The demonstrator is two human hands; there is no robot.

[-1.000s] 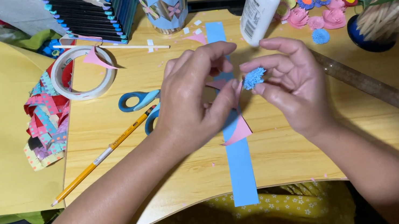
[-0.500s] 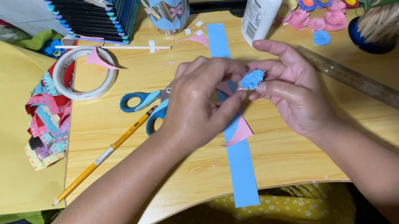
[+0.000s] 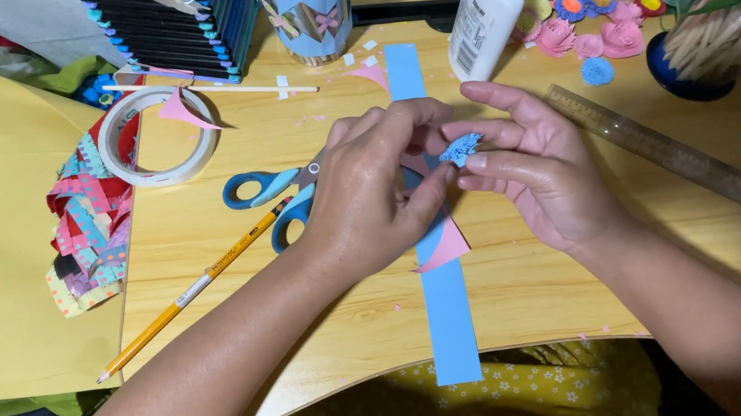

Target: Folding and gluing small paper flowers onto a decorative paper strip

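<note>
Both hands' fingers pinch a blue paper flower (image 3: 461,149) above the blue strip (image 3: 447,306), mid-desk, edges well apart.

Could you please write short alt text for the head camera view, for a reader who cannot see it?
Two bare hands, left hand and right hand, pinch a small blue fringed paper piece over a wooden table. A long blue paper strip lies beneath them; blue-handled scissors, a pencil and a glue bottle lie nearby.
</note>
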